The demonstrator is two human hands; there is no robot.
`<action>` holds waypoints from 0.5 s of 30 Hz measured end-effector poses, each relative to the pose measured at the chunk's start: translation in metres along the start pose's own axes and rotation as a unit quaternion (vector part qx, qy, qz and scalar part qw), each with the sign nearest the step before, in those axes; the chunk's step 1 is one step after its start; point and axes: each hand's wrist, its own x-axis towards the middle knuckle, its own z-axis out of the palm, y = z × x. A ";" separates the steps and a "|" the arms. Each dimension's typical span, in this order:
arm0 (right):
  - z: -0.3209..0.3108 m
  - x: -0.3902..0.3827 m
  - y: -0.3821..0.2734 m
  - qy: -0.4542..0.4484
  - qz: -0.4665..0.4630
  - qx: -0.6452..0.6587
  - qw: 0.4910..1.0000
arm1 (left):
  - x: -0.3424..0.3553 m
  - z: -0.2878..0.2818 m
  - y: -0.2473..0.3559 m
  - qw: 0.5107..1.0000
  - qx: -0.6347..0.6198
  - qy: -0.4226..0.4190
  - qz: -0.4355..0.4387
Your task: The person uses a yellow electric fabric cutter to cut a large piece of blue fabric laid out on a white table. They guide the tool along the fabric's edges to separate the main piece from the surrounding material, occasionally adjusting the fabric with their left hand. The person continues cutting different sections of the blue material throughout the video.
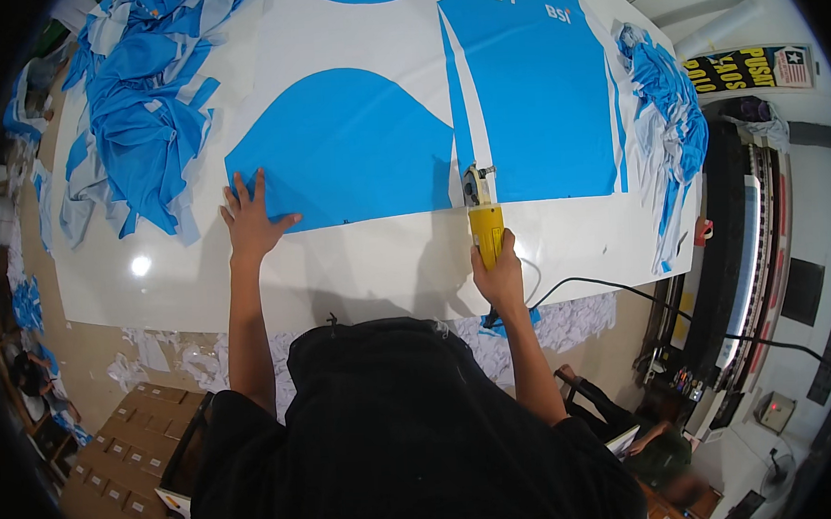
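My right hand [500, 276] is wrapped round the yellow body of an electric rotary fabric cutter [486, 229]. The cutter's metal head sits at the lower edge of the blue cloth, by the white strip between two panels. My left hand [256, 221] lies flat with fingers spread on the lower left corner of a curved blue fabric panel [344, 150]. To the right of the cutter lies a blue shirt body panel [544, 102] with white lettering near its top. A narrow blue strip [459, 107] runs up between the two panels.
Crumpled blue and white fabric [150, 123] is heaped on the left of the white table [370, 281], with another heap [672, 124] on the right. The cutter's black cord [614, 285] trails right. White scraps [579, 326] and brown boxes [125, 463] lie below. Another person [656, 454] sits at lower right.
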 end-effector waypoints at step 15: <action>0.008 0.119 -0.034 -0.008 -0.037 -0.019 0.999 | -0.003 -0.001 0.003 1.000 -0.019 0.025 0.001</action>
